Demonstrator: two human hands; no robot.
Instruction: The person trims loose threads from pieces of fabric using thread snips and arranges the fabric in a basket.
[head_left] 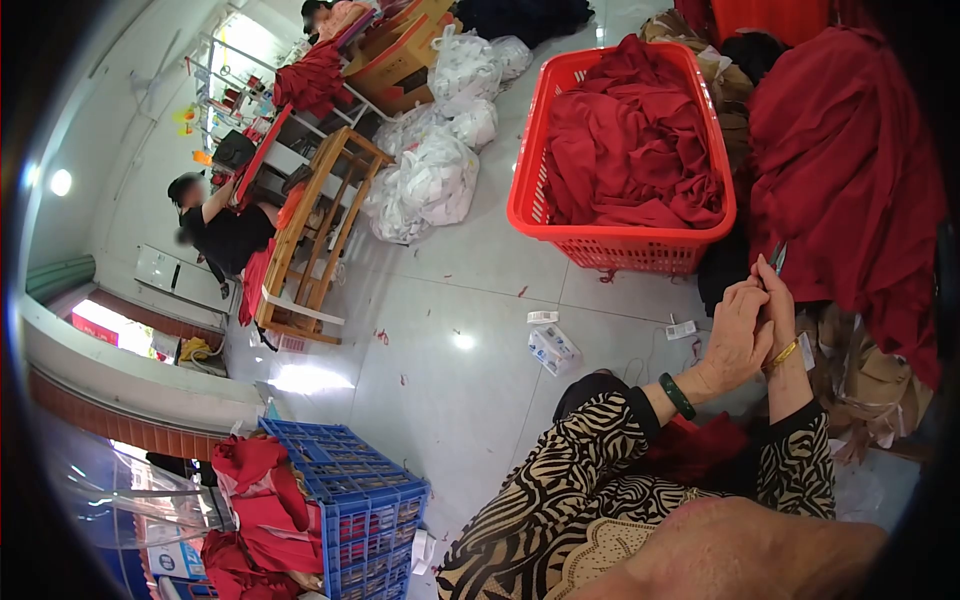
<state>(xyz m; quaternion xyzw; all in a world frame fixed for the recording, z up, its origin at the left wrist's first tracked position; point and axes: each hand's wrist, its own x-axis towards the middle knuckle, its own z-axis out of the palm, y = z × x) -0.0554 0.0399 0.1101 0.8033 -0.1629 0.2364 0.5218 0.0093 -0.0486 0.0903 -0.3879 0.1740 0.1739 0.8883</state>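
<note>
My left hand (737, 338), with a dark green bangle at the wrist, lies closed against my right hand. Its fingers are bent, and whatever may be in them is hidden. A gold bangle circles the wrist of my right hand (779, 312), whose fingers are closed around small metal thread snips (779, 256). Only the snips' tip shows beyond the fingertips. Just past it hangs a large heap of dark red fabric (845, 160). I cannot tell whether the tip touches the cloth. More red fabric (700, 445) lies over my lap, partly behind my forearms.
A red plastic basket (625, 234) full of red cloth stands ahead on the tiled floor. At the lower left is a blue crate (365, 490) with red garments. White plastic bags (430, 185) sit near a wooden bench (320, 230). A person (228, 235) works beyond it.
</note>
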